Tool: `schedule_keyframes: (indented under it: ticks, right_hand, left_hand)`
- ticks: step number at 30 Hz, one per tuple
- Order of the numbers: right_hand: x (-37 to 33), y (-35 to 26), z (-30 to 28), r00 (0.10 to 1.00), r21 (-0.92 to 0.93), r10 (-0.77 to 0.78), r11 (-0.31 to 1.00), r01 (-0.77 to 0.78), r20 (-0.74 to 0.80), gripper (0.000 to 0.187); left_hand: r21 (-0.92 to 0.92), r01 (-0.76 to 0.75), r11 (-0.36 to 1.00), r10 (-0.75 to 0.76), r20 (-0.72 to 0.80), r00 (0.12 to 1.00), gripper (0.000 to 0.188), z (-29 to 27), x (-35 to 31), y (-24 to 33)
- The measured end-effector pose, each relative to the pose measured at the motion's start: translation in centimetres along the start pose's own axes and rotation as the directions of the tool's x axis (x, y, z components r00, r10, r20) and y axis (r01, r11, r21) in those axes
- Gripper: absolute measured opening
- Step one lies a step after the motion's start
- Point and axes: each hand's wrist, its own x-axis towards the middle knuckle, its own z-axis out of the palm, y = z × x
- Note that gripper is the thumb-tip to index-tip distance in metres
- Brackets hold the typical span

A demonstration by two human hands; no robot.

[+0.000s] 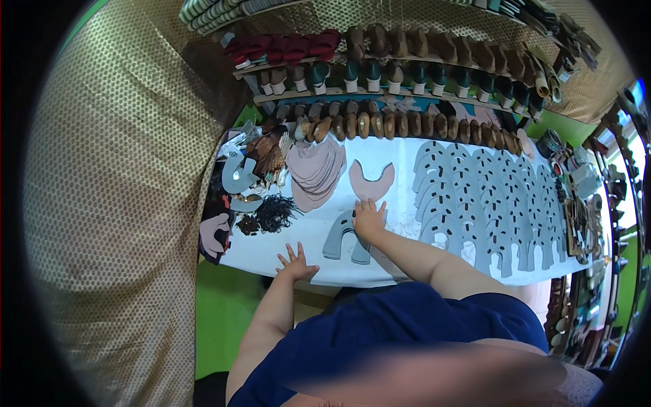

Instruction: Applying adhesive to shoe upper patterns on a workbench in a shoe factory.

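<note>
My right hand (369, 221) lies with its fingers stretched out, their tips at the lower edge of a pink U-shaped shoe-upper piece (371, 188). Just below and left of it, a small stack of grey U-shaped pieces (333, 243) rests on the white tabletop, partly beside my right wrist. My left hand (297, 265) is spread open near the table's front edge, holding nothing. A fanned pile of pink pieces (317, 178) lies left of the single pink one. On the right, several overlapping columns of grey pieces (468, 197) bear small dark patches.
At the left end are black cords (274, 214), brown scraps (269, 154) and grey curved pieces (237, 175). Rows of brown shoe forms (400, 125) line the table's back, below shelves of heeled shoes (373, 76). A patterned curtain (129, 224) hangs at the left.
</note>
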Motion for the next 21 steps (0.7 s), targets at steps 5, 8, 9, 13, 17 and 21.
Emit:
schedule_keyframes:
  ticks: [5,8,9,13,17,21]
  right_hand:
    - [-0.7,0.6,0.4,0.991,0.003,-0.069,0.998,0.069,0.116,0.032]
    - [-0.2,1.1,-0.5,0.986,0.049,-0.096,0.995,0.090,0.134,0.025]
    - [-0.3,1.4,-1.1,0.979,0.146,-0.121,0.985,0.097,0.164,0.021]
    - [-1.8,2.5,-3.9,0.981,0.388,-0.176,0.912,0.132,0.078,0.012]
    - [-4.2,4.1,-11.5,0.974,0.426,-0.222,0.879,0.214,-0.031,0.014]
    - [-7.0,8.5,-19.1,0.970,0.335,-0.229,0.911,0.242,-0.077,0.016]
  left_hand:
    - [0.010,-0.023,1.000,0.023,-0.030,0.999,0.121,0.4,-0.3,0.1]
    - [0.001,-0.023,1.000,0.023,-0.005,1.000,0.122,1.1,0.5,-0.8]
    - [0.042,-0.023,0.999,0.025,-0.037,0.999,0.122,1.5,1.8,-1.1]
    - [0.078,-0.028,0.997,0.031,-0.046,0.998,0.123,1.4,2.4,-1.2]
    - [-0.005,-0.027,1.000,0.026,-0.018,0.999,0.123,0.4,0.0,-0.4]
    - [-0.008,-0.035,0.999,0.034,-0.046,0.998,0.124,0.8,0.3,-0.3]
